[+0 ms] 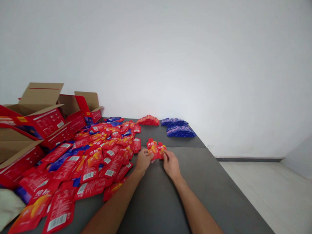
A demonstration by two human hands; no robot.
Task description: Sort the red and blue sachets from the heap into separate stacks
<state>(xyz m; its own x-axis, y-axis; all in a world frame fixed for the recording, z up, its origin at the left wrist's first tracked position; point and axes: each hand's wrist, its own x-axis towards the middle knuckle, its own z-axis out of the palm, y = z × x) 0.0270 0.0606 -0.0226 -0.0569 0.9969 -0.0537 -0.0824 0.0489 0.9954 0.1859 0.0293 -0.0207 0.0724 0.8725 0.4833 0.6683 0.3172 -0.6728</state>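
Above the middle of the dark table, my left hand (143,161) grips a red pouch (152,146) with orange fruit printed on it. Closed on the edge of a second red pouch (161,150) is my right hand (171,164). The two pouches are side by side and overlap, printed fronts toward me. Left of my hands spreads a loose heap of red pouches (93,157), some showing white barcode labels, with blue pouches (61,161) mixed in.
Open cardboard boxes (47,121) line the left side. At the table's far end are a neat red pouch stack (148,120) and two blue pouch stacks (181,131). Pale cloth (4,207) lies at lower left. The table (219,194) ends at right above the floor; a white wall stands behind.
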